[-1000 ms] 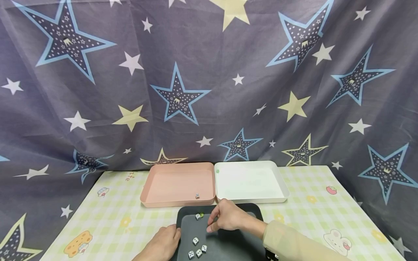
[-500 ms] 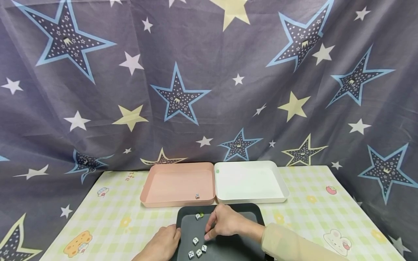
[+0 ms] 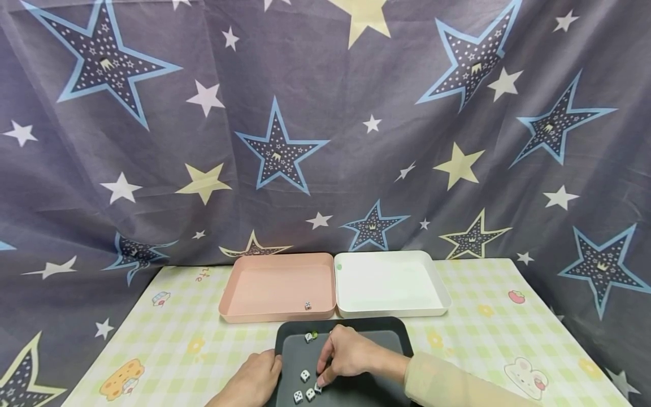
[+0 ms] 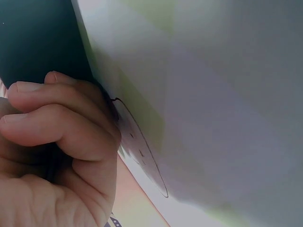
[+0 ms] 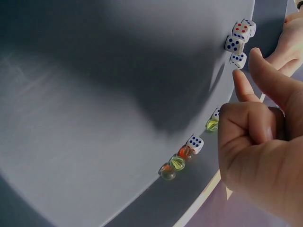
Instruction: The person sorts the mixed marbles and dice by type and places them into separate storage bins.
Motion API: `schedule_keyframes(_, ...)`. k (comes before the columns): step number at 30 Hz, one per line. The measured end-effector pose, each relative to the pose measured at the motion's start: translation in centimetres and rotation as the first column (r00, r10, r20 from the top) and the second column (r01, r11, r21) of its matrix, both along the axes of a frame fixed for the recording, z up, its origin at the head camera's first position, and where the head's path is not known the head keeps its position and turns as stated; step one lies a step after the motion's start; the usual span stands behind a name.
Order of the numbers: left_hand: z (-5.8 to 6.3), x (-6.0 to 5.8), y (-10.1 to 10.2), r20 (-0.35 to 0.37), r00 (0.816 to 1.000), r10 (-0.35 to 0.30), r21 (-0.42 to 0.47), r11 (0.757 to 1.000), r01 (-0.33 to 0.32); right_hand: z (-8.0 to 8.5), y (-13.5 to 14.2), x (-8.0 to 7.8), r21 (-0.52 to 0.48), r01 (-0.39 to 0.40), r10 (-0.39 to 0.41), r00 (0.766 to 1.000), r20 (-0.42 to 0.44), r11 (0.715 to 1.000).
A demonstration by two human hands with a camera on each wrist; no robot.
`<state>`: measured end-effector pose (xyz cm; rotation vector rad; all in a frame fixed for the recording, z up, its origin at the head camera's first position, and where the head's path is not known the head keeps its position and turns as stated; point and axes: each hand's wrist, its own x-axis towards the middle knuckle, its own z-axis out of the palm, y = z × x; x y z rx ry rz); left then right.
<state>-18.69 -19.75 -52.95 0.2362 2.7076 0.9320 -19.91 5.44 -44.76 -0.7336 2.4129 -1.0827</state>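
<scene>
My left hand [image 3: 254,377] grips the left rim of a dark grey tray [image 3: 300,356], its fingers curled in the left wrist view. Over the tray, my right hand [image 3: 347,353] reaches down with thumb and index finger apart, fingertips right at a white die [image 5: 238,60]. Beside that die lie several more dice, among them one die [image 3: 298,397] at the front and another die [image 3: 305,375] behind it. Farther back sit a die [image 3: 308,337] and a green marble [image 3: 315,334]. The right wrist view shows a row with a die [image 5: 194,144], an orange marble [image 5: 185,152] and a green marble [image 5: 177,163].
Behind the dark tray stand a pink tray [image 3: 280,282] with one small die [image 3: 307,306] in it and a white tray [image 3: 389,282]. All rest on a checked tablecloth [image 3: 178,339]. A starry curtain [image 3: 325,169] hangs at the back.
My right hand has moved toward the front of the tray, and its fingertips have come down to the die at the right of the front group. The left hand stays at the rim.
</scene>
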Motion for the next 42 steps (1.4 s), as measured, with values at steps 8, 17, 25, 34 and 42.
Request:
schedule_keyframes(8, 3.2, 1.4, 0.9, -0.004, 1.0, 0.004, 0.011, 1.0, -0.004, -0.1, -0.2, 0.2, 0.029, 0.0, 0.0, 1.0, 0.017, 1.0)
schedule_keyframes(17, 0.7, 0.5, 0.3, -0.033, 0.999, 0.004, 0.004, 1.0, -0.004, -1.4, -0.4, -0.5, 0.057, -0.066, 0.067, 0.998, -0.018, 0.996)
schedule_keyframes(25, 2.7, 1.2, 0.8, -0.025, 1.0, 0.016, 0.006, 1.0, -0.016, -0.5, -0.7, 0.5, 0.04, 0.005, -0.005, 1.0, 0.012, 0.999)
schedule_keyframes(34, 2.1, 0.8, 0.7, -0.005, 1.0, 0.024, -0.014, 1.0, -0.025, -0.8, -0.8, 0.0, 0.089, -0.072, 0.076, 0.996, -0.039, 0.993)
schedule_keyframes(42, 1.3, 0.5, 0.5, -0.001, 1.0, 0.022, -0.007, 1.0, -0.022, -1.0, -1.0, 0.2, 0.095, -0.039, 0.043, 0.998, -0.036, 0.995)
